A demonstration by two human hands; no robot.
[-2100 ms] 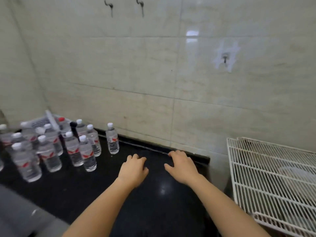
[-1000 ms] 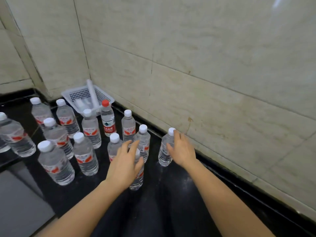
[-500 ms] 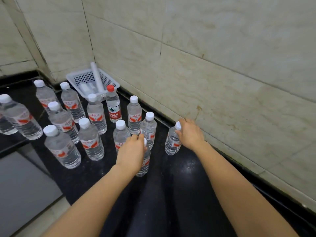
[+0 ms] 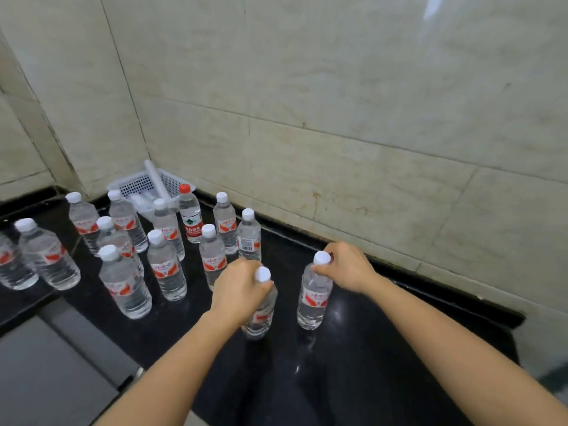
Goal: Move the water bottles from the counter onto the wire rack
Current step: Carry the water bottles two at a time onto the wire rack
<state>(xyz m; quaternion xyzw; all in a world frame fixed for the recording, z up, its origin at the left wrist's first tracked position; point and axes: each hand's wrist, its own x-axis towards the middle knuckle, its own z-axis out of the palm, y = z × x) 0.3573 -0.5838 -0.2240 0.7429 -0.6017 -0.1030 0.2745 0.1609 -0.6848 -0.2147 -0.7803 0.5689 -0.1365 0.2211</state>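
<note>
Several clear water bottles with white caps and red labels stand on the black counter point(image 4: 353, 364). My left hand point(image 4: 238, 292) grips the neck of one bottle point(image 4: 261, 318) just under its cap. My right hand point(image 4: 349, 269) holds another bottle point(image 4: 313, 299) by its neck and cap. Both held bottles are upright, apart from the main group point(image 4: 166, 265) to the left. One bottle with a red cap point(image 4: 190, 215) stands at the back. The wire rack is out of view.
A white plastic basket point(image 4: 144, 186) with a white tube sits in the counter's back left corner. The tiled wall point(image 4: 338, 133) runs close behind the bottles. The counter ends at the right point(image 4: 519, 342). A grey floor point(image 4: 55, 379) lies below left.
Both hands closed on bottle necks about half a second ago. Since then the two held bottles sit nearer me and to the right of the group, and the view has shifted.
</note>
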